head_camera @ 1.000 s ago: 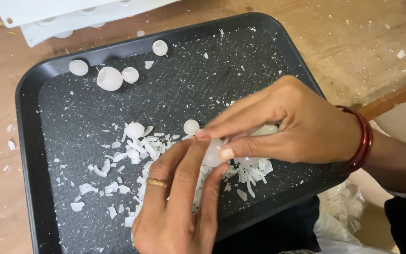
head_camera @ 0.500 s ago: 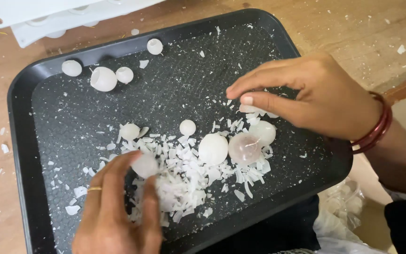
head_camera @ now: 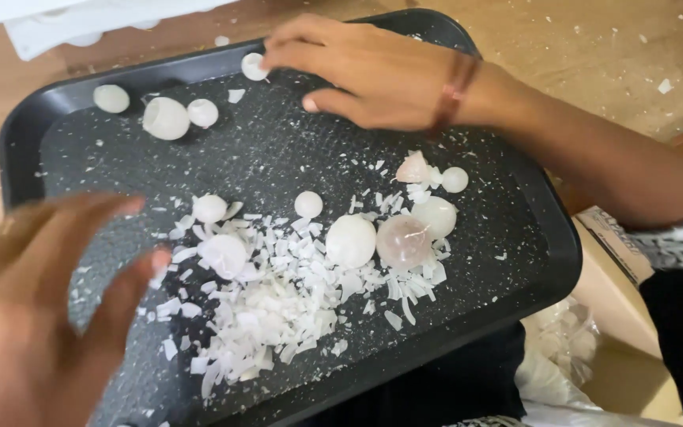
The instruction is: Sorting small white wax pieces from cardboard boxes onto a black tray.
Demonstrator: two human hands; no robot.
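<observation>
Fingers [head_camera: 278,49] of the right hand [head_camera: 373,75], moved from mid-tray to the far rim, pinch a small white ball [head_camera: 254,66]. Left hand [head_camera: 37,316] has lifted off the shell pile [head_camera: 270,308], open & empty, blurred, nr the black tray [head_camera: 33,126] edge.

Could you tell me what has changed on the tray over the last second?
The right hand let go over the shell pile and reached to the far rim, its fingers touching a small white piece. The left hand lifted away, empty. The black tray and three far-corner pieces stayed.
</observation>
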